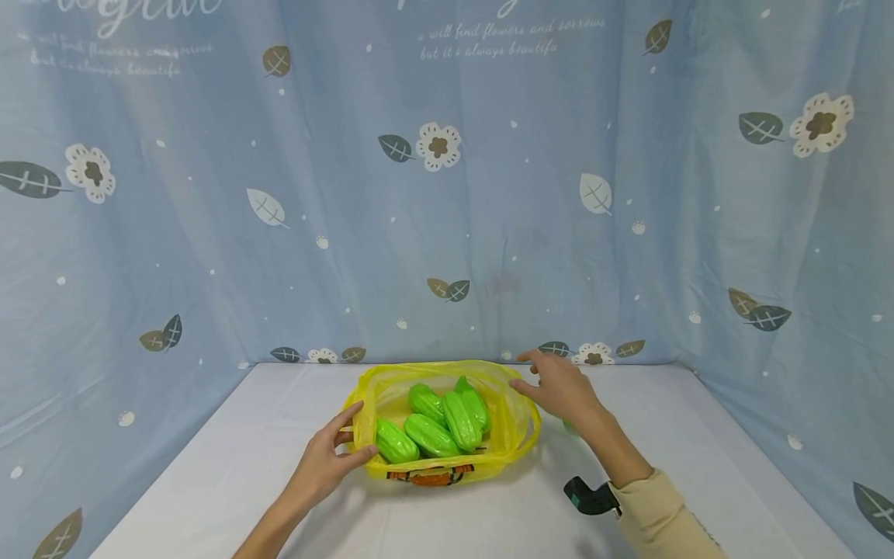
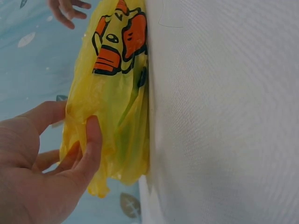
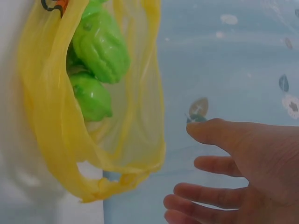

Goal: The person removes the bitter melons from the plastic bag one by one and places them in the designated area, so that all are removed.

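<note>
A yellow plastic bag [image 1: 513, 458] with an orange-and-black cartoon print lies with its mouth spread on the white table. Inside are several glossy green, ribbed, gourd-like vegetables [image 1: 461, 420]; their exact kind is unclear. At the bag's left rim, my left hand [image 1: 321, 466] holds the plastic between thumb and fingers, as the left wrist view [image 2: 51, 158] also shows. My right hand [image 1: 559, 384] hovers by the far right rim, fingers apart. The right wrist view shows this hand [image 3: 252, 168] holding nothing, with a gap between it and the bag.
Partly hidden behind the right forearm, a small green thing [image 1: 569, 426] lies on the table [image 1: 209, 481]. A black device [image 1: 590, 497] sits by the right sleeve cuff [image 1: 656, 512]. Blue curtains [image 1: 489, 233] with leaf and flower prints surround the table's back and sides.
</note>
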Tool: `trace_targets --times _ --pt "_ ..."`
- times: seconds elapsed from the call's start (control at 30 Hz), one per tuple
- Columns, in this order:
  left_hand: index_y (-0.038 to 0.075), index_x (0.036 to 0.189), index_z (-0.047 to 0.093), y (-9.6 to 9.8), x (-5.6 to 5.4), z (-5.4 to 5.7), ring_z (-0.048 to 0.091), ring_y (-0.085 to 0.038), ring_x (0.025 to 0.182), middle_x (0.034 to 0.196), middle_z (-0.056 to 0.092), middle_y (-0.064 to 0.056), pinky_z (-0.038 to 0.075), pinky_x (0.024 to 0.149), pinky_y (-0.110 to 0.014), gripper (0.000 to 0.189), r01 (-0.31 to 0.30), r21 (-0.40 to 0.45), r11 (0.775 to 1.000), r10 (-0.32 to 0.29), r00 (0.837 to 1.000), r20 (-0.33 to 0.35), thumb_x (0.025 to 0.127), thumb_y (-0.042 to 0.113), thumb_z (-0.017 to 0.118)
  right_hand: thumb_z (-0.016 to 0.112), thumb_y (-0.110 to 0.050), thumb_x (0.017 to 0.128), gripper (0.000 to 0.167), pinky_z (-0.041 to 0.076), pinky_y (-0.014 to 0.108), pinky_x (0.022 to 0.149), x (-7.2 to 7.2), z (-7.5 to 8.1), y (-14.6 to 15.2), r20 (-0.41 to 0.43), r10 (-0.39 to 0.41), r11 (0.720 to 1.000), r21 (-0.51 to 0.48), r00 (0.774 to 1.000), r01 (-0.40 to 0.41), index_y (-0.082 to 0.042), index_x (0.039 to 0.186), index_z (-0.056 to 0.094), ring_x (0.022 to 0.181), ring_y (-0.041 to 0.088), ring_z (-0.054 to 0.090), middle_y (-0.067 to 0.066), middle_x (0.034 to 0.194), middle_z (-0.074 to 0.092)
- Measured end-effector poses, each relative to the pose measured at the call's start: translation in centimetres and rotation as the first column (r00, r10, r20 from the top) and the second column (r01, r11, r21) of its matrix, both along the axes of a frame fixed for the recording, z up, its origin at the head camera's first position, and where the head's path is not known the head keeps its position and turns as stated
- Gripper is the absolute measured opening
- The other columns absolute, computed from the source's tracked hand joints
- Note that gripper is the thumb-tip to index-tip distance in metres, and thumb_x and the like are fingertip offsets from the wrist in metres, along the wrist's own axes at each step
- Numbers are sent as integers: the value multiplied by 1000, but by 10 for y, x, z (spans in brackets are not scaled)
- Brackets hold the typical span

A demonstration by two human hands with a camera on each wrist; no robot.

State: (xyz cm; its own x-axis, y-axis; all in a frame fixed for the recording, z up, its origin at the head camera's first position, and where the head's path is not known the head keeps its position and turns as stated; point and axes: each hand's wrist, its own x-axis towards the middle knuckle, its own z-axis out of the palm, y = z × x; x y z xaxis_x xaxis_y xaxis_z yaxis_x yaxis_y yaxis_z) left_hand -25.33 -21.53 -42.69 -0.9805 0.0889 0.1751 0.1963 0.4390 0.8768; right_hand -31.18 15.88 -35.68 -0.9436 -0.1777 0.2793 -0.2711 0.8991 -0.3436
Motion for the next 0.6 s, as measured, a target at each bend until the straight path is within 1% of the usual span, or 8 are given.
trace_targets --times 0.2,0.33,0.47,0.6 --pt "10 151 38 1 0 -1 62 -32 116 148 44 -21 58 80 -27 77 -6 -15 1000 6 1000 2 85 20 77 71 -41 88 48 54 39 65 3 0 -8 -2 9 1000 -7 1000 -9 -16 128 63 87 25 65 11 109 69" --pt "9 150 38 1 -1 -1 62 -32 115 147 45 -21 58 80 -27 77 -10 -14 1000 10 1000 6 84 20 77 71 -39 88 46 55 38 65 4 1 -14 12 15 1000 -15 1000 -15 -15 127 63 87 25 65 12 109 69" --pt "9 150 39 1 -1 -2 63 -31 114 146 46 -21 58 79 -27 77 -11 -7 1000 11 1000 8 84 20 78 72 -40 88 47 56 38 67 4 0 -18 28 12 1000 -13 1000 -12 -17 127 63 89 25 65 12 110 69" --pt "9 150 39 1 -1 -2 63 -31 114 147 45 -21 58 79 -27 77 -6 -1 1000 6 1000 10 84 19 78 71 -41 88 47 55 36 66 4 -1 -22 40 16 1000 -5 999 -16 -18 127 63 85 22 65 12 110 69"
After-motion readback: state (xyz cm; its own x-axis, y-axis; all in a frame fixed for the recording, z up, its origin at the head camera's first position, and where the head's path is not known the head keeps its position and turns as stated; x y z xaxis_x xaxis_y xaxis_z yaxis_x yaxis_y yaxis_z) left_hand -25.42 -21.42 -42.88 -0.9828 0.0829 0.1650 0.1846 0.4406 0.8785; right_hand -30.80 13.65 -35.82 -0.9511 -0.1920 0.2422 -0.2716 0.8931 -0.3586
